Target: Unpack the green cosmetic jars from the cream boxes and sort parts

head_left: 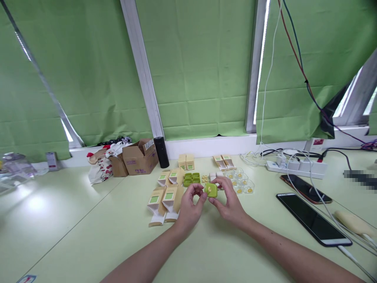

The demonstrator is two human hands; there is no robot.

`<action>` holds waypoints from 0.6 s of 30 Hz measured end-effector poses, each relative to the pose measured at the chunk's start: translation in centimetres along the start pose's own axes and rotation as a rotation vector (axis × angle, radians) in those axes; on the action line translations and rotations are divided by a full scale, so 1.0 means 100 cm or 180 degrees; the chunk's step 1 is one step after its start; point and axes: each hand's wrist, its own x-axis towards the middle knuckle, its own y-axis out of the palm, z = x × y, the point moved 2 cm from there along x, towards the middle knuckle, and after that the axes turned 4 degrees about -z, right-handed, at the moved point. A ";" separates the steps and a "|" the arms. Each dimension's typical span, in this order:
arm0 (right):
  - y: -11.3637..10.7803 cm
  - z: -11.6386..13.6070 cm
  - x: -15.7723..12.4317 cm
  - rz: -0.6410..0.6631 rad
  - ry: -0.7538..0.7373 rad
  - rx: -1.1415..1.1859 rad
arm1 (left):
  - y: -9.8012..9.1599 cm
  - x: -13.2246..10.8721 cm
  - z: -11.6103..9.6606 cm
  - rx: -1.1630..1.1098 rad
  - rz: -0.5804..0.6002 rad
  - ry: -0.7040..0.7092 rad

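Note:
Between both hands a small green square case (211, 190) is held above the table. My left hand (191, 204) pinches its left edge with thumb and fingertips. My right hand (229, 199) grips the right side, thumb below and fingers above. Behind the hands several green square cases (191, 179) stand in a group, with small yellowish pieces (204, 179) beside them. Clear plastic packs with yellow contents (242, 181) lie behind my right hand. Left of my left hand are opened beige boxes with green labels (173, 196), flaps toward me.
Closed beige boxes (186, 161) and opened ones (223, 162) stand farther back. A cardboard box (140, 157) and black cylinder (161, 152) are at back left. On the right lie two phones (313, 218), a power strip (297, 168) and loose cables.

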 end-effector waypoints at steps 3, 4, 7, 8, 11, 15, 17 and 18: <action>-0.001 0.000 0.000 0.0017 0.0022 0.0009 | 0.000 -0.001 -0.001 -0.0018 -0.0017 0.0000; -0.001 0.000 0.000 0.0018 0.0016 0.0006 | 0.000 0.000 -0.002 -0.0030 -0.0017 -0.0006; -0.001 0.000 0.000 0.0029 -0.0016 0.0002 | 0.001 0.000 -0.003 -0.0034 -0.0001 0.0006; -0.001 -0.001 0.000 0.0037 -0.0021 0.0002 | 0.001 0.000 -0.004 -0.0020 0.0011 0.0021; -0.001 -0.002 0.000 0.0073 -0.0020 0.0016 | 0.000 -0.001 -0.004 0.0028 0.0032 0.0085; 0.000 -0.002 -0.001 0.0096 -0.0035 0.0051 | 0.000 -0.002 -0.003 0.0053 0.0009 0.0164; 0.000 -0.001 -0.002 0.0107 -0.0021 0.0073 | 0.001 -0.002 -0.003 0.0055 0.0010 0.0169; 0.000 0.000 -0.002 0.0117 -0.0010 0.0084 | 0.001 -0.003 -0.003 0.0064 0.0013 0.0169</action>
